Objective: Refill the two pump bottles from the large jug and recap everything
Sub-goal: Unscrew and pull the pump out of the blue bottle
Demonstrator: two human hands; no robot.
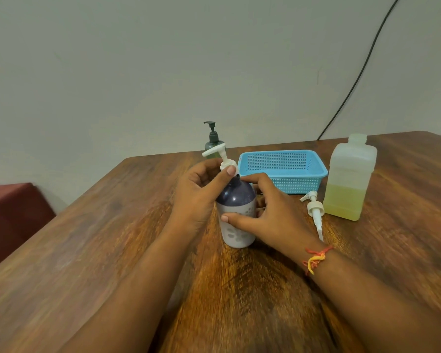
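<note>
A purple-topped pump bottle (236, 200) with a pale flowered body stands upright at the table's middle. My right hand (270, 212) wraps its body from the right. My left hand (201, 189) pinches a white pump head (220, 156) by its collar, tilted just above the bottle's open neck. A green pump bottle (213, 140) with a dark pump stands behind, partly hidden. The large translucent jug (349, 179), uncapped and about a third full of yellow liquid, stands at the right. A second white pump head (315, 212) lies on the table beside the jug.
A blue perforated basket (283, 171) sits behind the bottle, between the green bottle and the jug. The wooden table (112, 250) ends at a wall behind. A dark red seat (13, 217) is at the left. A black cable (362, 72) hangs down the wall.
</note>
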